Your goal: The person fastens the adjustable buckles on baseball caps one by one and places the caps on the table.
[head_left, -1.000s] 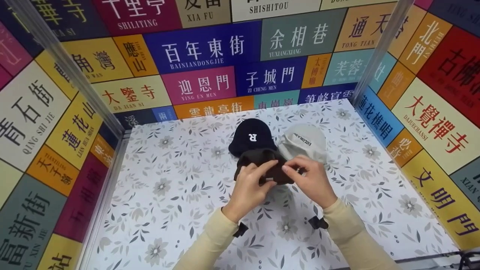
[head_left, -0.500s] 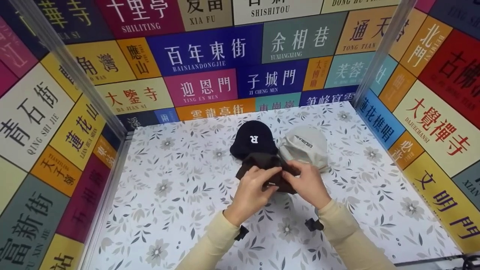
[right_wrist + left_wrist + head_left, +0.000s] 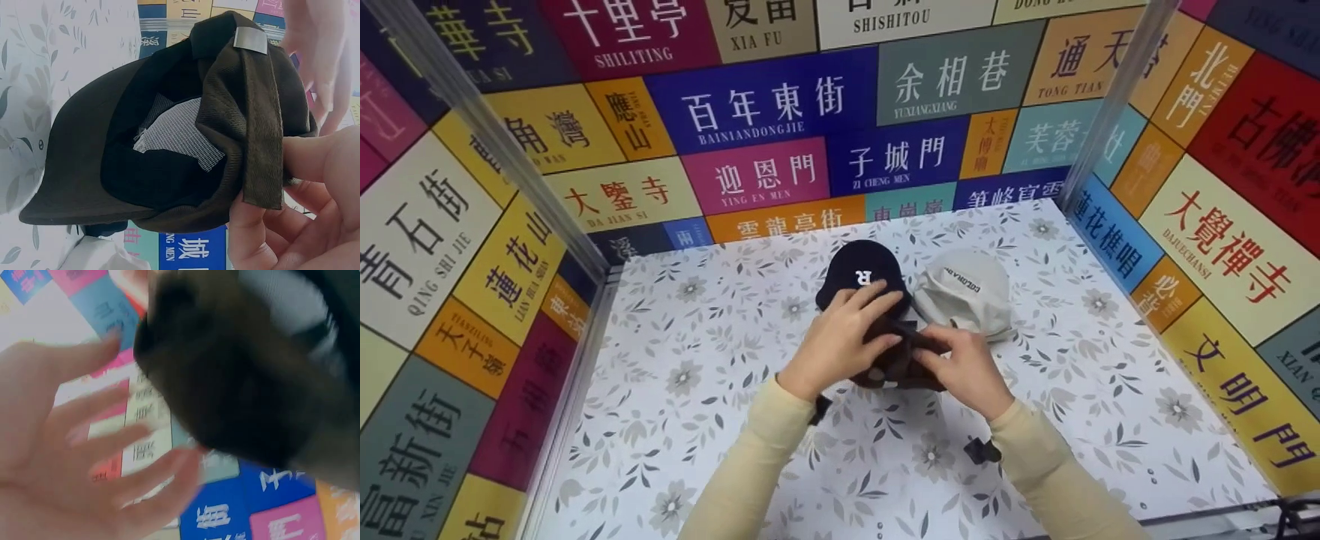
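Observation:
In the head view a dark brown cap [image 3: 894, 367] is between the two hands, crown and opening partly covered by them. The right wrist view shows its brim [image 3: 79, 152], its mesh-lined inside [image 3: 183, 129] and the back strap [image 3: 263, 124] with a metal buckle [image 3: 250, 40]. My right hand [image 3: 971, 367] pinches the cap's back by the strap's end. My left hand [image 3: 832, 345] is at the cap's left side, fingers spread and gripping nothing. In the blurred left wrist view, the left hand [image 3: 101, 450] is beside the dark cap [image 3: 236, 382]; contact is unclear.
Behind the brown cap, a navy cap [image 3: 859, 259] with a white R rests on the floral-patterned tabletop [image 3: 720, 420]. To its right lies a pale grey cap [image 3: 967, 285] with small lettering. Sign-covered panels [image 3: 757, 97] enclose the back and both sides.
My left hand has let go of the cap's back and moved up and left, fingers spreading. The right hand stays on the cap, which has turned slightly.

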The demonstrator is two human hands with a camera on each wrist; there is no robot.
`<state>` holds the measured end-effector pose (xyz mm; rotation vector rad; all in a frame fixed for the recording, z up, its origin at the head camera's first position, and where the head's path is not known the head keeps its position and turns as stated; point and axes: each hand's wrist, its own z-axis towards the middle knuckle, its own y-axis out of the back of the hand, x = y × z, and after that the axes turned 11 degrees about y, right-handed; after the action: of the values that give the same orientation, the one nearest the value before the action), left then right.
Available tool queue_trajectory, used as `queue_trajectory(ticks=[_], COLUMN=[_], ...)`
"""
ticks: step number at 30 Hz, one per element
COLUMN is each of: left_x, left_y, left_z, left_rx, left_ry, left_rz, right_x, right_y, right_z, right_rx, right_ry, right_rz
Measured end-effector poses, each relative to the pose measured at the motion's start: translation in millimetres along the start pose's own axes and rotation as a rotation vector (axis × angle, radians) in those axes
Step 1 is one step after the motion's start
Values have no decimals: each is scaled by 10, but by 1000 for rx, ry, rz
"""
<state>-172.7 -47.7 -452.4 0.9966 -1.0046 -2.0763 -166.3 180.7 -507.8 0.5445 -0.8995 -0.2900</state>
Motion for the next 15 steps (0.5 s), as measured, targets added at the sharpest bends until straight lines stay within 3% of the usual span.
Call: queue_trajectory(ticks=[3, 6, 9, 15], left_x=[67, 98, 96, 68], left_y=[-2, -54, -112, -103], left_z=[47, 58, 57, 73], left_rx=[163, 247, 239, 140], left_ry=[-36, -51, -42, -52], left_rz=[1, -21, -27, -11], right_x=[5, 5, 2, 24], right_y=[-28, -33, -24, 48], right_z=[-43, -81, -93, -95], right_rx=[17, 30, 31, -14], right_ry=[0, -8, -19, -57], right_rz=[13, 15, 20, 69])
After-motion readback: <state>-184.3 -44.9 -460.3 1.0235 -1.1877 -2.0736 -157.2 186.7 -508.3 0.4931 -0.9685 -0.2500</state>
